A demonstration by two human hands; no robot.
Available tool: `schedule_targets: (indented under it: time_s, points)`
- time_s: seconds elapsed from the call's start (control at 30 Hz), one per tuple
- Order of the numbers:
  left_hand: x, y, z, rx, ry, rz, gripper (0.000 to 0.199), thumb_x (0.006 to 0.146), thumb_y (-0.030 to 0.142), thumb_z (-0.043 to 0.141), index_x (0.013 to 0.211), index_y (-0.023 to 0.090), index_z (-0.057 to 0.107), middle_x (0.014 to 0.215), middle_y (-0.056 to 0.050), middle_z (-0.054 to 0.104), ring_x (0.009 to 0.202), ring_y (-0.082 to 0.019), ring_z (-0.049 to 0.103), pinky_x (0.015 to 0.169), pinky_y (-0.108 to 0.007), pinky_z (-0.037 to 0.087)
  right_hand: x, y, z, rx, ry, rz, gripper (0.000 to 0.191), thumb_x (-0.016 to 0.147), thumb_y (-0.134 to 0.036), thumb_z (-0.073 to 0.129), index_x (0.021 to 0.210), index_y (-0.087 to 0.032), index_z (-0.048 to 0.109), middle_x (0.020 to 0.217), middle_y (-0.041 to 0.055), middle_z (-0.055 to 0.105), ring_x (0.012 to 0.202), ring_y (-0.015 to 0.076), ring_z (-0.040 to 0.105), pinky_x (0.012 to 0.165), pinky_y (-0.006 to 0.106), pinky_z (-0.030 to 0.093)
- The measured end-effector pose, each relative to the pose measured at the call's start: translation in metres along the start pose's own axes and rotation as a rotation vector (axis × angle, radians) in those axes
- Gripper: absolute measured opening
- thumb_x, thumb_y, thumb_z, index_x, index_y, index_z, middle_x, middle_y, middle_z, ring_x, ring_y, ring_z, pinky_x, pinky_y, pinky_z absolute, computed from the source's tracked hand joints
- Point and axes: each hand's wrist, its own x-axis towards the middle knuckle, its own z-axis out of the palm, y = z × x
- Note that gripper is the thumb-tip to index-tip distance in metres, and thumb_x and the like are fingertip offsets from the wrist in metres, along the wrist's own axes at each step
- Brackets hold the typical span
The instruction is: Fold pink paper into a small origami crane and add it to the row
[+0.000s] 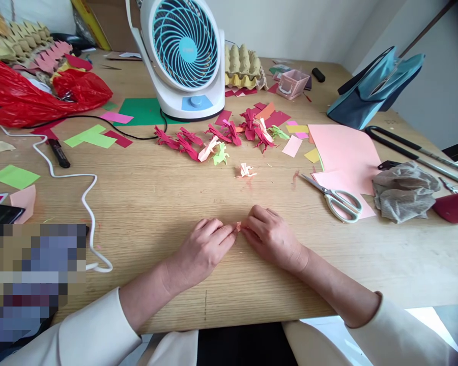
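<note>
Wooden table (168, 198); pink paper (238, 226) pinched between both hands (204, 248) (273, 236)

Head camera: looks from above, forward and down
Tabletop (168, 195): close below, filling most of view
Fan (188, 49): farther ahead

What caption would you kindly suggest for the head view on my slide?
Left hand and right hand pinch a small paper piece at a wooden table, paper figures and a fan beyond.
</note>
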Motion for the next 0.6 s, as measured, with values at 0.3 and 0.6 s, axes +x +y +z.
schedule_targets:
  time_s: [0.3,0.6]
  points:
    - [0.002,0.001,0.004,-0.020,0.018,-0.030,0.025,0.093,0.009,0.053,0.116,0.013,0.062,0.098,-0.005,0.069,0.086,-0.019,0.056,0.076,-0.036,0.045,-0.007,0.002,-0.011,-0.146,-0.026,-0.271,0.026,0.099,-0.011,0.043,0.086,-0.014,0.065,0.078,0.0042,0.059,0.070,0.0158,0.048,0.072,0.032,0.036]
    - [0.007,0.000,0.003,-0.010,0.137,-0.004,0.024,0.096,0.009,0.049,0.116,0.013,0.063,0.096,-0.003,0.072,0.082,-0.017,0.057,0.075,-0.034,0.046,-0.017,0.002,-0.015,-0.126,-0.043,-0.268,0.021,0.098,-0.009,0.045,0.098,-0.013,0.065,0.085,0.0070,0.062,0.076,0.0180,0.052,0.076,0.035,0.040]
